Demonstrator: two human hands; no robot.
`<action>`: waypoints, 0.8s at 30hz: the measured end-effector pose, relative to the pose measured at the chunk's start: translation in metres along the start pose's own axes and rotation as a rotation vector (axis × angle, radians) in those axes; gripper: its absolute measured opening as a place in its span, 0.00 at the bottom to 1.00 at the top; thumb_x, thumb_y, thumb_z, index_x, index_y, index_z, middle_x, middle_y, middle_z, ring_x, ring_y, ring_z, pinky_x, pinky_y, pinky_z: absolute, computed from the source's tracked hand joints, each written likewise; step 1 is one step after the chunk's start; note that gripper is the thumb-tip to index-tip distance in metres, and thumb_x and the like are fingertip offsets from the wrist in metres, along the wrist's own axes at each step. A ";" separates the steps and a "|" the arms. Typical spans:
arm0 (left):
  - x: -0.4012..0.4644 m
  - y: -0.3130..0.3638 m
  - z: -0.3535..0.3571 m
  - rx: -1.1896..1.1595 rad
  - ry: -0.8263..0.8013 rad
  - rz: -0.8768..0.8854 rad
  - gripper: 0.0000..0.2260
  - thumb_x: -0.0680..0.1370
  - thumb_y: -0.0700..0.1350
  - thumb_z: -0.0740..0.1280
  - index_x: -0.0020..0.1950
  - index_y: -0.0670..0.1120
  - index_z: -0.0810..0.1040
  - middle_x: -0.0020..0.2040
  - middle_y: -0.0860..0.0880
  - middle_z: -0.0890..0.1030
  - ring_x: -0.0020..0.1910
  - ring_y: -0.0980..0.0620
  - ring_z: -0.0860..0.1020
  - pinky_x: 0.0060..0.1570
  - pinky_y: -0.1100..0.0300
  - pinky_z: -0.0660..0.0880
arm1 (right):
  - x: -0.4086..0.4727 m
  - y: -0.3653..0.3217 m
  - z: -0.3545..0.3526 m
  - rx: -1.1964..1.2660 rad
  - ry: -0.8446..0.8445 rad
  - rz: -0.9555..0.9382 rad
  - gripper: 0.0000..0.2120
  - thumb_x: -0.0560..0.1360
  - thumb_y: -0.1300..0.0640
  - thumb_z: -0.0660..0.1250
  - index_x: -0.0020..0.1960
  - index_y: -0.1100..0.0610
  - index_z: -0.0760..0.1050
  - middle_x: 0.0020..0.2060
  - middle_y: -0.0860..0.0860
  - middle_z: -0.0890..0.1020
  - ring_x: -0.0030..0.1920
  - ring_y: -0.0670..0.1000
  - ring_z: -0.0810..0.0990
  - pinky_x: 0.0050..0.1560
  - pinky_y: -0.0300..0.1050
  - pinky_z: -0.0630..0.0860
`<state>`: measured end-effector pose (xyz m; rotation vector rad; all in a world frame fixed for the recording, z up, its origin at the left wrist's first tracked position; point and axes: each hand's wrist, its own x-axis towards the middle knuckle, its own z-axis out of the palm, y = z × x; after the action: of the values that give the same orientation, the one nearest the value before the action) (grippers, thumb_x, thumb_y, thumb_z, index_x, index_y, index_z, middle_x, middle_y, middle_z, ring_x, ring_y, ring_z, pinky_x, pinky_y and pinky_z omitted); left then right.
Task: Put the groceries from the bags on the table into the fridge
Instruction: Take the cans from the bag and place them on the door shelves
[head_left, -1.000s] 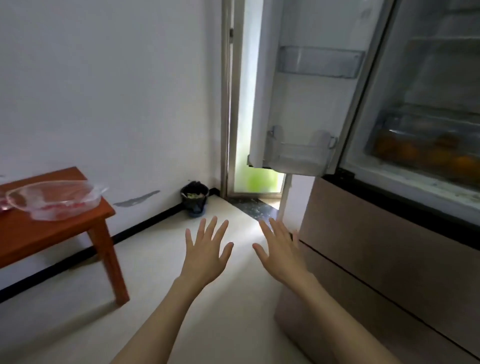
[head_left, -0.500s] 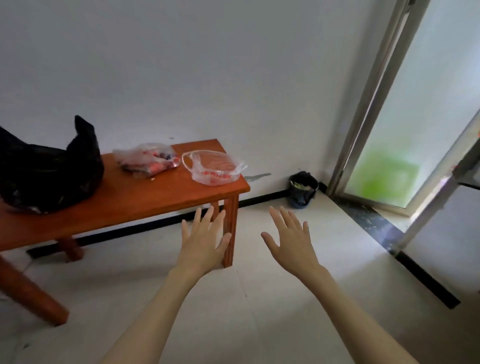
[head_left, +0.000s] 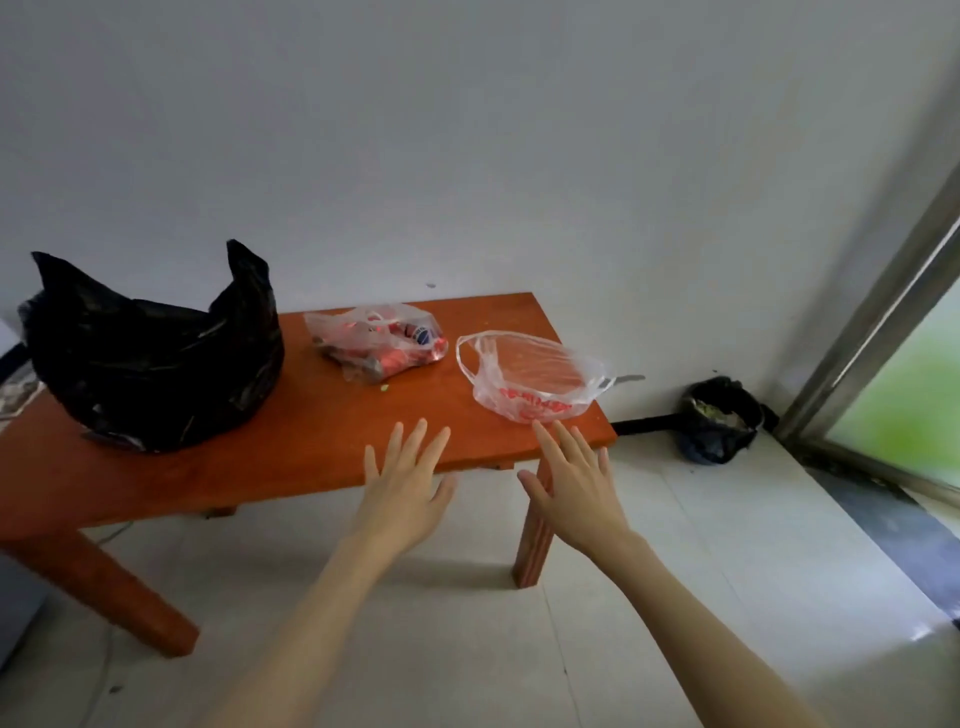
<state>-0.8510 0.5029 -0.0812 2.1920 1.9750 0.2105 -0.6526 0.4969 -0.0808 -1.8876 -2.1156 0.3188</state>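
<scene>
Reaching out over the near edge of the counter (head_left: 249, 467), both hands are bare and hold nothing: the left hand (head_left: 402, 483), at lower centre of the frame, has its fingers straight and spread wide, and the right hand (head_left: 579, 483), just to its right, is likewise flat and splayed, its fingertips close to a clear bag (head_left: 535, 382) that lies near the counter's right corner. That bag looks slack and nearly flat, with red print along its lower side; whether anything is left inside it cannot be told. Left of it, at centre frame, a second clear bag (head_left: 382, 340) plainly holds red packets or cans, so those groceries have yet to be moved. At the left of the frame a large black bag (head_left: 156, 358) stands open-topped on the counter; its contents are hidden. No fridge shows in this view, so what already sits in it cannot be judged here. From how things lie, at least one bag remains full and the black one is unchecked, so a fair share of the job seems left. A small dark bin (head_left: 719, 418) stands on the floor at the right, near a door frame (head_left: 872, 322).
</scene>
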 end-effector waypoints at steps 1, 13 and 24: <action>0.017 -0.005 -0.005 -0.009 0.019 -0.012 0.26 0.80 0.58 0.49 0.76 0.55 0.46 0.78 0.50 0.44 0.76 0.48 0.40 0.72 0.43 0.40 | 0.020 -0.003 0.002 0.000 0.000 -0.019 0.30 0.79 0.42 0.53 0.77 0.48 0.46 0.77 0.49 0.50 0.77 0.52 0.44 0.74 0.58 0.44; 0.163 -0.084 -0.004 -0.140 0.032 -0.141 0.26 0.80 0.58 0.50 0.76 0.53 0.50 0.78 0.49 0.48 0.76 0.48 0.44 0.72 0.44 0.43 | 0.200 -0.039 0.036 0.045 -0.084 -0.116 0.29 0.80 0.43 0.53 0.77 0.48 0.48 0.77 0.50 0.51 0.77 0.53 0.45 0.74 0.58 0.43; 0.318 -0.193 0.013 -0.287 0.076 -0.243 0.30 0.79 0.55 0.58 0.76 0.48 0.49 0.78 0.47 0.51 0.76 0.49 0.48 0.72 0.45 0.49 | 0.376 -0.100 0.099 -0.058 -0.141 -0.179 0.31 0.79 0.47 0.58 0.77 0.50 0.48 0.77 0.52 0.51 0.77 0.54 0.45 0.74 0.55 0.44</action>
<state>-1.0015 0.8372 -0.1440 1.7768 2.0784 0.5127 -0.8186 0.8608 -0.1131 -1.7363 -2.3915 0.3643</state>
